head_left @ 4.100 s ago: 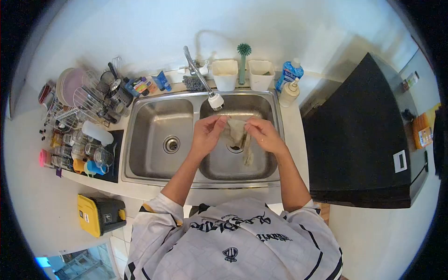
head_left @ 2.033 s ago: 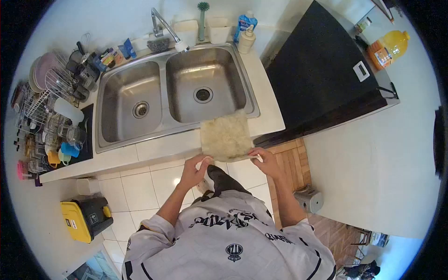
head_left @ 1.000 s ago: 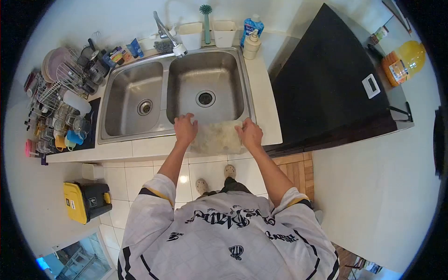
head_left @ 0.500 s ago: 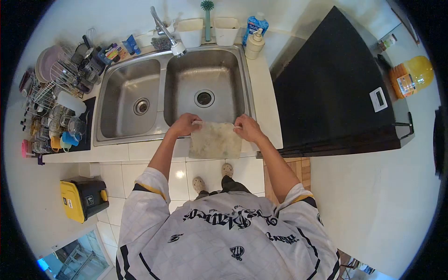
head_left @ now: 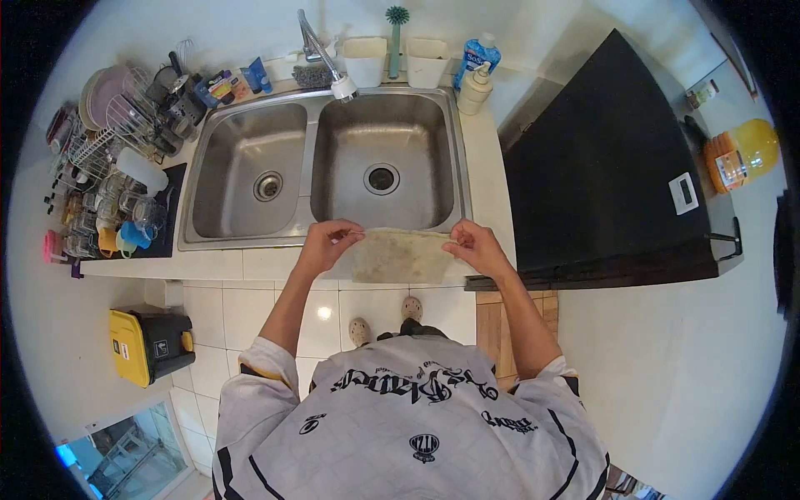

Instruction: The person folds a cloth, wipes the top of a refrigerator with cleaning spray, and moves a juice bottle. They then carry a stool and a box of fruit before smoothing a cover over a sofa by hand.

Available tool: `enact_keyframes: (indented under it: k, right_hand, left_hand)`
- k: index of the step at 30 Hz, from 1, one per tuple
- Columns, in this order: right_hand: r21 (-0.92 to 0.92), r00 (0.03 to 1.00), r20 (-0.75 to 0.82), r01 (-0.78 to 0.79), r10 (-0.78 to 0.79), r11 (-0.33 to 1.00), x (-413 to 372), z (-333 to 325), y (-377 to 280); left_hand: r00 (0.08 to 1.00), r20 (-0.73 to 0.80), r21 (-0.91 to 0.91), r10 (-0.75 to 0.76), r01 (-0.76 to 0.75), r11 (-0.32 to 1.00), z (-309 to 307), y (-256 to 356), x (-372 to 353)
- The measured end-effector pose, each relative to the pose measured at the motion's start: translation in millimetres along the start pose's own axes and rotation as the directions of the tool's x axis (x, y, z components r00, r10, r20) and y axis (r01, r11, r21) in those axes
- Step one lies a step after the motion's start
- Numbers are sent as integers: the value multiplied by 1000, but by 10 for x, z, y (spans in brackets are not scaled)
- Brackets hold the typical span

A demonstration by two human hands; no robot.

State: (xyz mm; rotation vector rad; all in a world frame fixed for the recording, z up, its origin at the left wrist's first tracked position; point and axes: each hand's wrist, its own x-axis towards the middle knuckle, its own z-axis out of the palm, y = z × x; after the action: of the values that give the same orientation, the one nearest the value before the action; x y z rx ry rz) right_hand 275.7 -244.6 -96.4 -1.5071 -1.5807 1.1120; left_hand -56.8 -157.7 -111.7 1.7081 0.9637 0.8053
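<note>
Between my two hands a stained, off-white cloth [head_left: 402, 257] hangs spread out, just in front of the sink's near edge. My left hand [head_left: 332, 243] pinches its upper left corner. At the upper right corner, my right hand [head_left: 477, 244] grips it between thumb and fingers. Beyond the cloth lies the steel double sink [head_left: 307, 175], its right basin nearest to my hands. A faucet [head_left: 323, 58] with a white spray head reaches over the basins from the back.
A dish rack [head_left: 104, 158] crowded with plates, glasses and cups stands left of the sink. Behind it are white holders [head_left: 364, 62], a green brush [head_left: 395, 37] and a soap dispenser [head_left: 475, 90]. A black fridge [head_left: 608, 183] stands to the right, a yellow-lidded bin [head_left: 129, 348] at lower left.
My hands have moved slightly apart, pulling the cloth's top edge straighter and wider. The whole view has shifted a little, so the sink sits further right and lower.
</note>
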Motion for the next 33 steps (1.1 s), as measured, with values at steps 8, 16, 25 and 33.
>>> enact_keyframes:
  k: [8,16,25,33]
  right_hand:
    - [201,998,-42,-45,55,979,-300,-184,-639]
    - [55,975,-157,168,-158,984,-657,-544,-1176]
    - [-118,943,-182,261,-279,958,-1044,-778,-1450]
    - [-181,902,-237,325,-362,928,-1179,-849,-1476]
  left_hand:
    - [994,-78,-5,72,-73,997,-133,637,-83]
    - [922,202,147,330,-362,920,-164,1321,-20]
    - [868,356,204,345,-433,878,75,1641,-85]
    - [823,446,110,352,-441,891,124,1674,-48]
